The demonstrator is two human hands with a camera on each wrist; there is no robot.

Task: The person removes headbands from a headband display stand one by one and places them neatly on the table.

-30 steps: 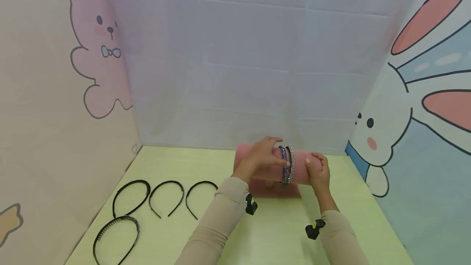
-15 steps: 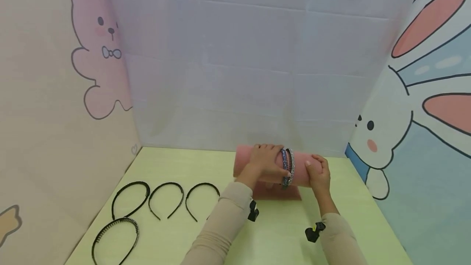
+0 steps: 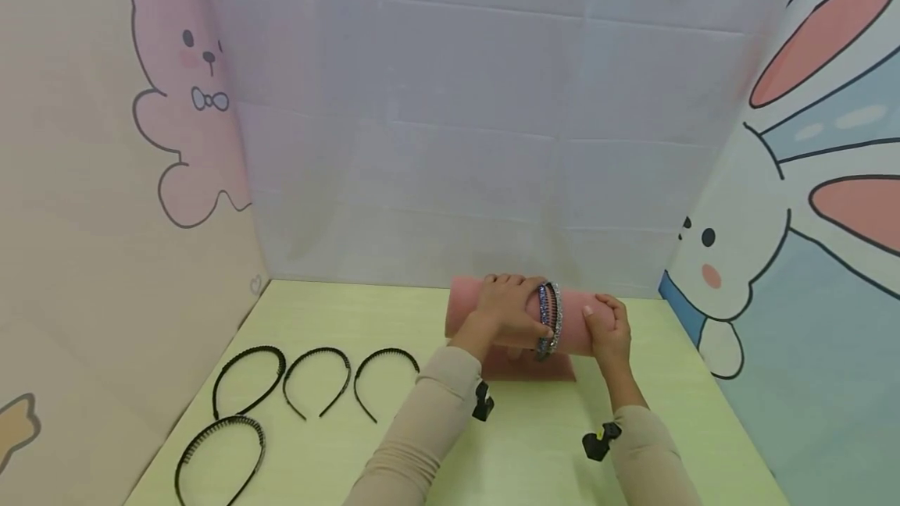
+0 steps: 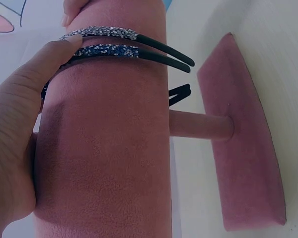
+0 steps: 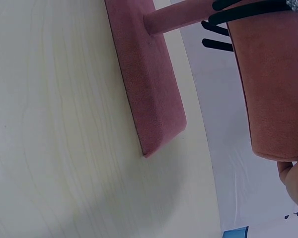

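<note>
Two hands of yours, the left hand (image 3: 508, 311) and the right hand (image 3: 610, 330), are on the pink roll (image 4: 109, 144). This roll lies sideways on its stem (image 4: 201, 124), above the base (image 4: 243, 153), which stands on the tabletop (image 3: 527, 451), toward 1 o'clock from its middle. Your left grip is wide and bends round the roll: the fingers go over the top, and the thumb comes along the front and touches the blue band (image 4: 109, 50). Just beside this one, on the 3 o'clock side, is the silver band (image 4: 111, 32). Both go around the roll, and their dark ends stick out below it, near the stem. Your right grip is holding the roll at its 3 o'clock end, thumb in front; the other fingers are partly hidden.

From the roll toward 8 o'clock, four black bands (image 3: 326, 349) lie on the tabletop. Three make a row, and the fourth lies nearer to you. Your left sleeve (image 3: 422, 432) covers part of the row. At 12 o'clock rises a pale wall (image 3: 436, 139); at 2 o'clock is a drawn rabbit (image 3: 752, 256).
</note>
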